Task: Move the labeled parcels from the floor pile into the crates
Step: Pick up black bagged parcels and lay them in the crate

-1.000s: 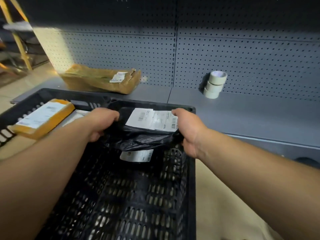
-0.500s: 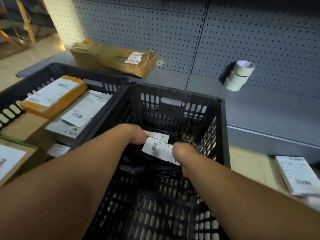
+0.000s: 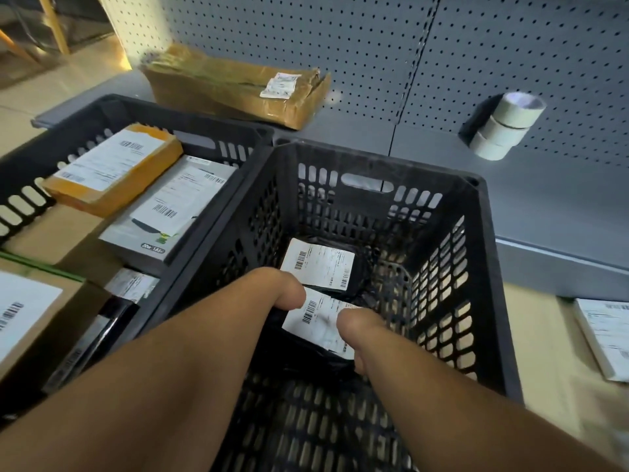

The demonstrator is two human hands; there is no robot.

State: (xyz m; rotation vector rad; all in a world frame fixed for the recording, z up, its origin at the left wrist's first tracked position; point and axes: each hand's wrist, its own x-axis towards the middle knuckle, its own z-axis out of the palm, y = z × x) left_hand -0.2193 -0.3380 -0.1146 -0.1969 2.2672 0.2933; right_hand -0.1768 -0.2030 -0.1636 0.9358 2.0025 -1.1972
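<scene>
Both my arms reach down into a black slatted crate (image 3: 490, 253). My left hand (image 3: 282, 291) and my right hand (image 3: 357, 332) hold a black bagged parcel with a white barcode label (image 3: 318, 321) low inside it, one hand at each end. My fingers are hidden under my wrists. A second black parcel with a white label (image 3: 318, 265) lies on the crate floor just beyond. A second black crate (image 3: 190, 131) on the left holds a yellow labeled parcel (image 3: 112, 172) and a grey boxed one (image 3: 170, 212).
A crumpled brown parcel (image 3: 238, 86) and stacked tape rolls (image 3: 503, 127) sit on the grey pegboard shelf behind. A white labeled parcel (image 3: 606, 332) lies on the floor at right. Cardboard boxes (image 3: 30, 311) fill the left crate's near end.
I have lowered the black parcel from the crate's rim deep into the crate, and my view has tilted downward. A second labeled parcel on the crate floor has come into sight.
</scene>
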